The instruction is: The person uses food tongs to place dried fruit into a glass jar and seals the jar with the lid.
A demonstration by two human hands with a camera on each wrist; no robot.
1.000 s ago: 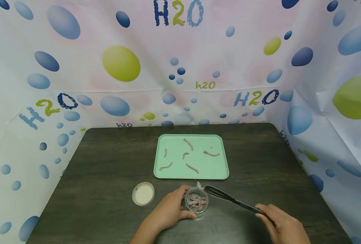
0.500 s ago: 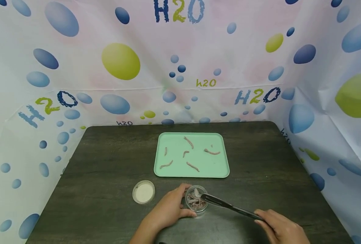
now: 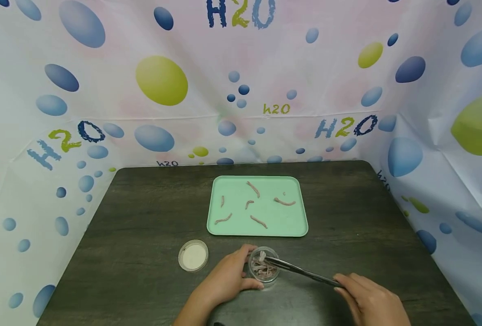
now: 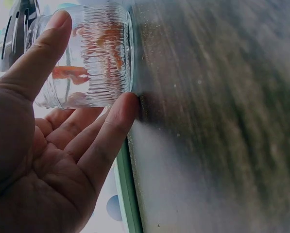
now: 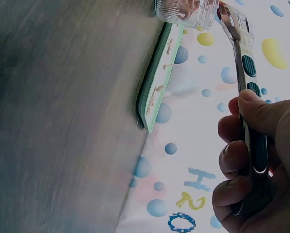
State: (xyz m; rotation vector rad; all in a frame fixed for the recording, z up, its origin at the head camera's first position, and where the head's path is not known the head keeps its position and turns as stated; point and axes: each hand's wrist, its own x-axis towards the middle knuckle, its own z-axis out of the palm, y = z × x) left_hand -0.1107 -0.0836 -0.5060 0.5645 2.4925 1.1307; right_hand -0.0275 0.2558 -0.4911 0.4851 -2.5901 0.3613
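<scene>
In the head view a small clear glass jar (image 3: 270, 281) stands upright near the table's front, holding several pale pinkish, worm-like strips (image 3: 265, 270). My left hand (image 3: 233, 271) grips it from the left, thumb in front and fingers behind; the left wrist view shows its ribbed wall (image 4: 106, 53) between thumb and fingers. My right hand (image 3: 373, 296) holds dark slotted tongs (image 3: 302, 270) by the handle, their heads at the jar's mouth. A pale strip (image 3: 262, 256) shows right at the tong tips. In the right wrist view, fingers curl round the tongs' handle (image 5: 256, 150).
Behind the jar lies a mint-green tray (image 3: 281, 227) with several similar strips spread apart on it. A round lid (image 3: 194, 256) with a white inside lies left of the jar. The dark wood-grain table (image 3: 143, 217) meets a patterned curtain (image 3: 208, 54) at its back and sides.
The tongs have moved left from the jar's far-right rim to over its mouth, and a strip once outside the rim is now inside. The left hand keeps its hold on the jar.
</scene>
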